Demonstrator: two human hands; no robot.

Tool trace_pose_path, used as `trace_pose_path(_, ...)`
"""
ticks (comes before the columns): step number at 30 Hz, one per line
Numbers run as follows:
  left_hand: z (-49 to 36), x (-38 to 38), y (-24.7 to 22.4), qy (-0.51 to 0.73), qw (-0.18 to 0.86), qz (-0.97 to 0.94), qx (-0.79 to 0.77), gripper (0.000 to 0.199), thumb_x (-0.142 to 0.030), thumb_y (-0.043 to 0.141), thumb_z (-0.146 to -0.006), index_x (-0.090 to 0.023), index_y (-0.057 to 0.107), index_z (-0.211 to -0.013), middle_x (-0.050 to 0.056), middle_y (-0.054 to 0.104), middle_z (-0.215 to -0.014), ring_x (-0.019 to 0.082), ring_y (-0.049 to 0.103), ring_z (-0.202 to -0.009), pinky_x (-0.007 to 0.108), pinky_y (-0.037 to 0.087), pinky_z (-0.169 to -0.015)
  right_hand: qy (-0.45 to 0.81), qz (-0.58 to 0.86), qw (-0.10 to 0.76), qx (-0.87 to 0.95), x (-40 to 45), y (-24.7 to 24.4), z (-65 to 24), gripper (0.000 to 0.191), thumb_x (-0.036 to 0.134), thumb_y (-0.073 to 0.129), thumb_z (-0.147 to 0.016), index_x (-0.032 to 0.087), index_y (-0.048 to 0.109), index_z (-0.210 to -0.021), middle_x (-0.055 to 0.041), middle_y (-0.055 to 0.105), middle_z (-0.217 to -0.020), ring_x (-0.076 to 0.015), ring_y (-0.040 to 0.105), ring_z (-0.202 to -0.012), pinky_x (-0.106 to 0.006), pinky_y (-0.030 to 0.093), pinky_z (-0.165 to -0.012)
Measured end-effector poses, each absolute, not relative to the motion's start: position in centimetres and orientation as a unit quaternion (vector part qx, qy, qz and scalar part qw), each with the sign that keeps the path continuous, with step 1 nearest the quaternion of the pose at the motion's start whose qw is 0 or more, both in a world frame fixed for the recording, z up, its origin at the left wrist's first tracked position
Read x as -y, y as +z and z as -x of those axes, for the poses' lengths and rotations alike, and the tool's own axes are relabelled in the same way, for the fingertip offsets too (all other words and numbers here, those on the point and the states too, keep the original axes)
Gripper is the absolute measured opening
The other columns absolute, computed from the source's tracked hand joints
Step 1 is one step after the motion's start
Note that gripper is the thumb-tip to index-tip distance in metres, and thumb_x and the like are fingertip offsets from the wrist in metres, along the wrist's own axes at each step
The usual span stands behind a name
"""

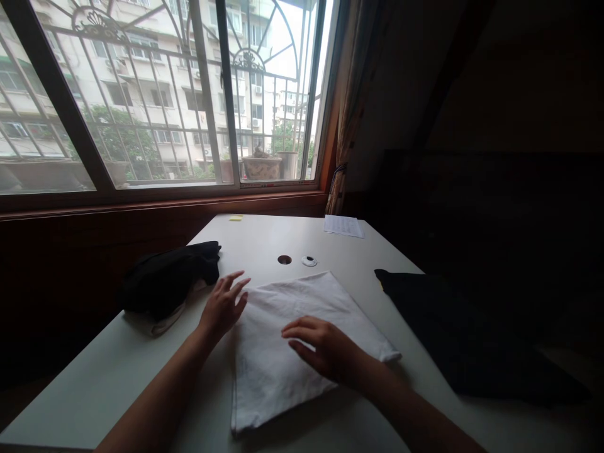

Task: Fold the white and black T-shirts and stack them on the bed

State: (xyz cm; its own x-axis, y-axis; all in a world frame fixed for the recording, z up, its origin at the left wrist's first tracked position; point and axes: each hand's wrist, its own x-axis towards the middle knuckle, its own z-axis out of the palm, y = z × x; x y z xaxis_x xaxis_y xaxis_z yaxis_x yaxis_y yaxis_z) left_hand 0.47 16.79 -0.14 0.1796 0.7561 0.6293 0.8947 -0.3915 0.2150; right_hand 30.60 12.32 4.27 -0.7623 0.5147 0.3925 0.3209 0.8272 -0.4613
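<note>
A white folded cloth (278,384), perhaps a garment, lies fairly flat on the white table (85,390) in front of me. At its upper left edge is my left hand (225,302), fingers apart and holding nothing. My right hand (321,346) is over the middle of the cloth, its fingers stretched to the left and the thumb apart from them. Whether the right fingertips touch the fabric I cannot tell. Just left of my left hand sits a bundle of dark clothing (165,277) with a paler piece beneath it.
To the right, a dark garment (472,340) is spread over the table. Beyond the cloth are a round hole (284,259) and its white cover (309,260). Papers (343,226) and a yellow note (236,218) lie near the far edge, below a barred window (165,100).
</note>
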Motion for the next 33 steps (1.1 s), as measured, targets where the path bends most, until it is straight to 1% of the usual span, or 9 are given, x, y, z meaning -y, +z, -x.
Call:
trace_pose_path(3, -2.9, -16.6, -0.2, -0.223, 0.068, 0.832, 0.504, 0.046, -0.042, 0.04, -0.104, -0.026, 0.051, -0.146, 0.007, 0.047, -0.156, 0.029, 0.038, -0.146, 0.052, 0.03, -0.121, 0.153, 0.307, 0.216, 0.914, -17.0, 3.7, -32.3, 0.041, 0.036, 0.046, -0.103, 0.023, 0.059, -0.14, -0.0094, 0.06, -0.143, -0.024, 0.055, -0.132, -0.042, 0.045, -0.111)
trace_pose_path(6, -4.4, -16.5, -0.9, -0.13, 0.021, 0.846, 0.516, 0.057, -0.053, 0.033, -0.104, -0.026, 0.04, -0.154, 0.008, 0.039, -0.161, 0.03, 0.032, -0.149, 0.055, 0.024, -0.122, 0.136, 0.344, 0.134, 0.919, -21.1, 2.6, -32.5, 0.057, 0.048, 0.038, -0.104, 0.019, 0.045, -0.152, -0.0105, 0.039, -0.161, -0.026, 0.034, -0.149, -0.045, 0.029, -0.122)
trace_pose_path(8, -4.7, -16.4, -1.3, -0.104, 0.005, 0.834, 0.541, 0.062, -0.057, 0.031, -0.103, -0.025, 0.036, -0.156, 0.008, 0.033, -0.163, 0.031, 0.028, -0.151, 0.056, 0.02, -0.122, 0.142, 0.343, 0.08, 0.925, -23.0, 1.9, -31.9, 0.066, 0.057, 0.036, -0.103, 0.018, 0.037, -0.157, -0.0096, 0.029, -0.165, -0.0262, 0.025, -0.152, -0.044, 0.021, -0.125)
trace_pose_path(11, -4.6, -16.3, -1.5, -0.09, -0.006, 0.807, 0.583, 0.069, -0.062, 0.031, -0.102, -0.021, 0.034, -0.157, 0.01, 0.028, -0.164, 0.032, 0.023, -0.153, 0.056, 0.016, -0.123, 0.153, 0.328, 0.042, 0.931, -24.7, 1.0, -31.0, 0.076, 0.067, 0.036, -0.099, 0.021, 0.031, -0.159, -0.0061, 0.023, -0.167, -0.025, 0.02, -0.154, -0.042, 0.015, -0.126)
trace_pose_path(14, -4.6, -16.2, -1.3, -0.078, -0.013, 0.784, 0.616, 0.074, -0.064, 0.029, -0.101, -0.016, 0.032, -0.158, 0.012, 0.025, -0.164, 0.032, 0.02, -0.154, 0.056, 0.014, -0.124, 0.153, 0.337, 0.033, 0.928, -25.8, 0.4, -31.5, 0.078, 0.071, 0.033, -0.097, 0.025, 0.027, -0.16, -0.0022, 0.018, -0.168, -0.0236, 0.016, -0.155, -0.04, 0.009, -0.127)
trace_pose_path(17, -4.8, -16.2, -1.1, -0.064, -0.019, 0.767, 0.638, 0.076, -0.063, 0.029, -0.101, -0.014, 0.03, -0.158, 0.012, 0.021, -0.165, 0.031, 0.017, -0.154, 0.056, 0.014, -0.124, 0.146, 0.378, 0.035, 0.913, -27.1, -0.1, -33.5, 0.077, 0.069, 0.025, -0.099, 0.024, 0.023, -0.161, -0.0029, 0.014, -0.169, -0.0239, 0.011, -0.156, -0.042, 0.005, -0.127)
trace_pose_path(20, -4.8, -16.3, -1.2, -0.068, -0.027, 0.754, 0.653, 0.074, -0.061, 0.031, -0.101, -0.013, 0.032, -0.157, 0.013, 0.021, -0.164, 0.032, 0.017, -0.154, 0.057, 0.017, -0.123, 0.139, 0.427, 0.043, 0.892, -28.6, -0.5, -36.1, 0.078, 0.068, 0.023, -0.1, 0.021, 0.022, -0.162, -0.0049, 0.013, -0.169, -0.0249, 0.009, -0.156, -0.045, 0.004, -0.126)
trace_pose_path(26, -3.4, -16.8, -2.2, -0.125, -0.043, 0.748, 0.65, 0.065, -0.055, 0.036, -0.101, -0.017, 0.039, -0.155, 0.013, 0.027, -0.163, 0.033, 0.022, -0.153, 0.062, 0.021, -0.12, 0.133, 0.495, 0.077, 0.856, -29.9, -1.7, -39.4, 0.072, 0.062, 0.028, -0.101, 0.024, 0.025, -0.161, -0.0051, 0.017, -0.168, -0.026, 0.012, -0.156, -0.049, 0.009, -0.125)
trace_pose_path(33, -0.8, -17.7, -3.1, -0.166, -0.052, 0.747, 0.641, 0.058, -0.046, 0.04, -0.101, -0.019, 0.045, -0.152, 0.012, 0.039, -0.159, 0.031, 0.03, -0.151, 0.057, 0.024, -0.121, 0.124, 0.514, 0.149, 0.836, -29.6, -2.7, -40.8, 0.06, 0.047, 0.034, -0.102, 0.02, 0.039, -0.155, -0.008, 0.03, -0.164, -0.0241, 0.026, -0.152, -0.048, 0.016, -0.124)
